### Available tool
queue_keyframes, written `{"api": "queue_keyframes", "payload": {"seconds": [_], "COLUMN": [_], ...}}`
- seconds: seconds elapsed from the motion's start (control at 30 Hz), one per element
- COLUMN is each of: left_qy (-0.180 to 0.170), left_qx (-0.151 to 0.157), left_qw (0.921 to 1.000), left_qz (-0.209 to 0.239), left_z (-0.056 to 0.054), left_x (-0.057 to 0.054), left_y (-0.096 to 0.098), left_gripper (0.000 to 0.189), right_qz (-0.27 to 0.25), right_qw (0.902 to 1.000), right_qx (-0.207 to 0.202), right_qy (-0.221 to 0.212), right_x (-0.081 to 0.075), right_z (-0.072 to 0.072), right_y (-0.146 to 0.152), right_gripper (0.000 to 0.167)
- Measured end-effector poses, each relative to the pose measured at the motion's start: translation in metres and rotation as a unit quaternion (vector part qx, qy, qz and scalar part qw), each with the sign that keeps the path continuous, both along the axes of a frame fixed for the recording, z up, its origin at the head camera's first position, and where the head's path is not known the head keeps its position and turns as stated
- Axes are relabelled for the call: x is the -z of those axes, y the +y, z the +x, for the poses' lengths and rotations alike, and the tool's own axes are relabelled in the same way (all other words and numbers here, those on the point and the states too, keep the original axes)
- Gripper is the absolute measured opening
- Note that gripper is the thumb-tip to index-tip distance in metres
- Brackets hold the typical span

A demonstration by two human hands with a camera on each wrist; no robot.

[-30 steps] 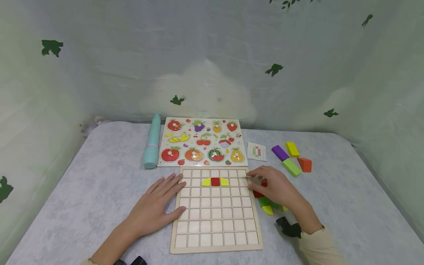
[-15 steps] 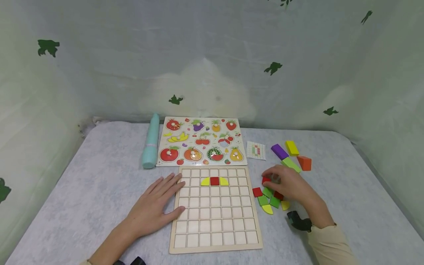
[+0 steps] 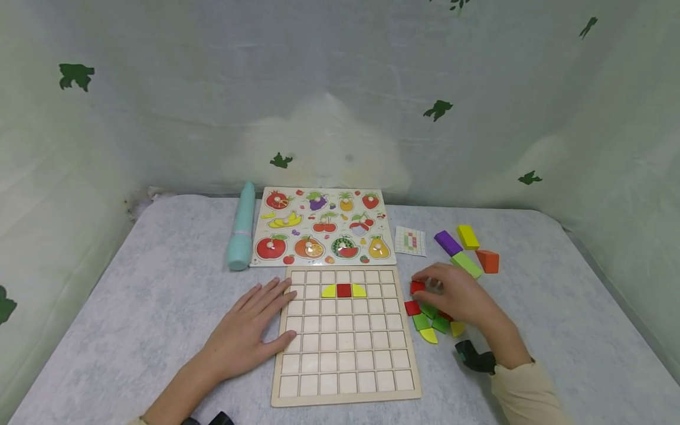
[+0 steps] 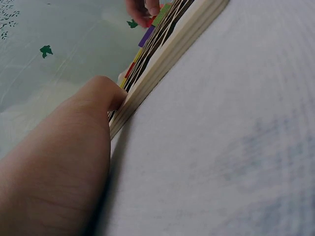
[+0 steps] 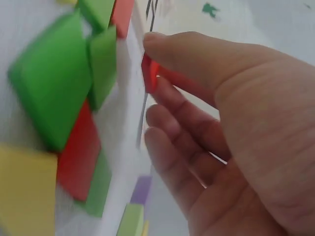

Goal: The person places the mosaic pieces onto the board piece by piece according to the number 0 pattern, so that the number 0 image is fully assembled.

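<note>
A wooden grid board [image 3: 346,341] lies in front of me. In its second row sit a red square tile [image 3: 344,290] and, on either side of it, a yellow quarter-round tile [image 3: 329,291] and another yellow one [image 3: 359,291]. My left hand [image 3: 245,333] rests with spread fingers on the board's left edge. Right of the board, my right hand [image 3: 461,298] pinches a red tile [image 5: 149,73] between thumb and fingers. Beneath and beside that hand lies a pile of green tiles [image 5: 54,81], red tiles [image 5: 81,152] and yellow tiles [image 3: 428,336], partly hidden.
Behind the board lies a fruit knob puzzle [image 3: 324,227], with a light-blue rolled or cone-shaped item [image 3: 242,230] on its left. A small pattern card [image 3: 411,241] is to its right. Farther right are purple [image 3: 448,242], yellow [image 3: 468,237], light-green [image 3: 466,265] and orange blocks [image 3: 488,261].
My right hand moved right from the board's edge to the loose tiles, then slightly back left with a red tile between its fingers. The left hand stayed in place.
</note>
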State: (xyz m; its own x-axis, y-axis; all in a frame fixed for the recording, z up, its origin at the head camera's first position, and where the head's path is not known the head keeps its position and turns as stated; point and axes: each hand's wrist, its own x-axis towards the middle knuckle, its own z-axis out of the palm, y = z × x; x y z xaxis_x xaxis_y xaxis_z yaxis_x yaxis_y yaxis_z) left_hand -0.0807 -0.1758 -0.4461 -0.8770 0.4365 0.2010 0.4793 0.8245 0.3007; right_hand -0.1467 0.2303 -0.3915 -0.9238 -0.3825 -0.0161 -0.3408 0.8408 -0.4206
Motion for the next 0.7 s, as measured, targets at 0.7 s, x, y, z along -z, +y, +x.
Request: {"api": "queue_keyframes", "payload": {"seconds": [0.7], "left_qy": [-0.001], "left_qx": [-0.004], "left_qw": [1.0000], "left_qz": [-0.009], "left_z": [0.000], "left_x": [0.001], "left_y": [-0.001], "left_gripper": [0.074], "right_qz": [-0.061], "right_qw": [0.9947], "right_qx": [-0.077], "right_qy": [0.028], "right_x": [0.008], "right_z": [0.019], "right_y": [-0.075], "right_gripper": [0.027]}}
